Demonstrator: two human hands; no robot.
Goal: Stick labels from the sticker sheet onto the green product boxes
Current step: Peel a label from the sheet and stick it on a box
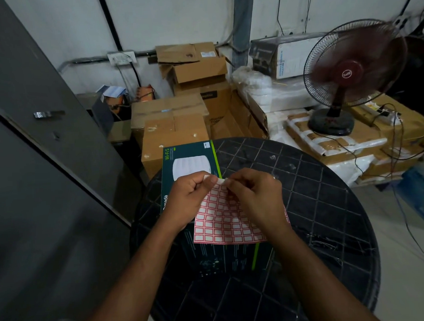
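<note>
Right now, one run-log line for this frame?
phase: peeling label | left hand: holds sticker sheet | right hand: pinches sheet's top corner | green box: on table

Stacked cartons [172,128], fan [349,74], white wall [174,15]

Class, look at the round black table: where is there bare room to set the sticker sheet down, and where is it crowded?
Bare tabletop lies right of the green box, out to the table's right rim, and near the front edge below the box. The left side is crowded: the box fills it, with the left hand, right hand and sticker sheet above it.
</note>
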